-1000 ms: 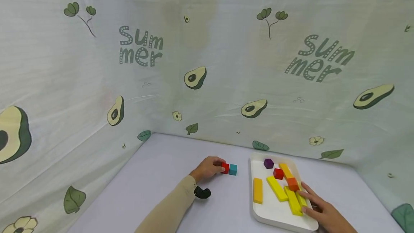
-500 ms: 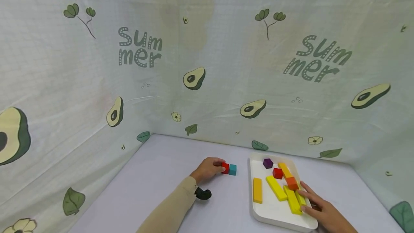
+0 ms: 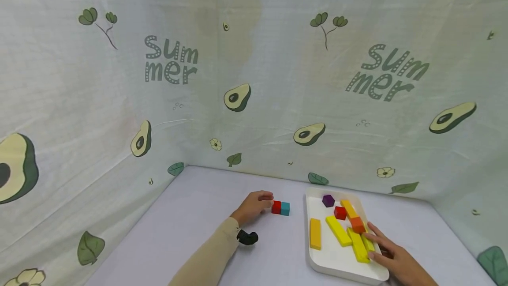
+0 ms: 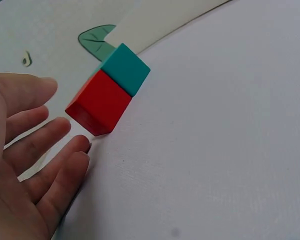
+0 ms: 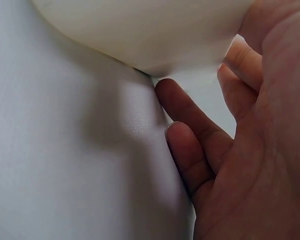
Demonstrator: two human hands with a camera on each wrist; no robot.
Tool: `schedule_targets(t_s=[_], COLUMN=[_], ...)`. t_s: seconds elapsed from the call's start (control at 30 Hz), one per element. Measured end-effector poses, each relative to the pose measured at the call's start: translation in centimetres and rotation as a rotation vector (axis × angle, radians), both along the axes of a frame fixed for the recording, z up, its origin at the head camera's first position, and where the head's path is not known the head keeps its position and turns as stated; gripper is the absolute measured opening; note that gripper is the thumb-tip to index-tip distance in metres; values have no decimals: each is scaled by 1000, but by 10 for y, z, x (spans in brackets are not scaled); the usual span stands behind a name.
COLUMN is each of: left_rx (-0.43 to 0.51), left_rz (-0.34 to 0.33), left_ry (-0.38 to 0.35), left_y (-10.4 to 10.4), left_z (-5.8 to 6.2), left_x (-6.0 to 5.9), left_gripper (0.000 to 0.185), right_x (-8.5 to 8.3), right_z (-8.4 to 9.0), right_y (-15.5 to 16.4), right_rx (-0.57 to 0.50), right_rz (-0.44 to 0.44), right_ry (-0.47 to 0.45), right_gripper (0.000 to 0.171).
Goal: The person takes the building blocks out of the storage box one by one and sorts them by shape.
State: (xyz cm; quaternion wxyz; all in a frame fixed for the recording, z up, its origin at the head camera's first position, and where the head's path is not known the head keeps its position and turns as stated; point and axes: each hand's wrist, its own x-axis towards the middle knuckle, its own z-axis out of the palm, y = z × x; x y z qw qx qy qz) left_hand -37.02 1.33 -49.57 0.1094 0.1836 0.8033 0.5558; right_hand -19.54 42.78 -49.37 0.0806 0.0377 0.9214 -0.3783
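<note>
Teal cube [image 3: 285, 208] touches red cube [image 3: 276, 207].

matt painted wood on the red cube [image 4: 99, 102] and teal cube [image 4: 125, 68], smooth glossy-ish white plastic tray [image 3: 317, 261], finely woven cloth tabletop [image 4: 230, 150], thin printed fabric backdrop [image 3: 278, 78]

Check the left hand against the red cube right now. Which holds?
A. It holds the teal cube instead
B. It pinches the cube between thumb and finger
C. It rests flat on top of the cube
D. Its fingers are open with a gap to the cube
D: in the left wrist view the left hand has relaxed, spread fingers, with bare table showing between them and the red cube, which sits against the teal cube.
</note>
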Motion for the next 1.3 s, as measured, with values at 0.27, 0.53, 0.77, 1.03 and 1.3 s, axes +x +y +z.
schedule_targets(t_s=[0.27,0.53,0.77,1.03,1.3], left_rx=[199,248,169,80,4], left_rz=[78,-48,-81,-90,-112], left_ry=[2,27,-13,-32,-31], left_y=[25,75,109,131,145], left_z=[16,36,42,43,44], left_x=[0,21,45,64,70], left_gripper=[33,18,12,12,13], right_x=[5,3,4,6,3], right_z=[2,-2,-1,-2,2], right_y=[4,-3,-10,-9,-10], right_rx=[12,-21,-14,-47,28], right_rz=[-1,-5,-32,-23,-36], right_ry=[7,10,3,-10,8], right_gripper=[71,70,72,71,72])
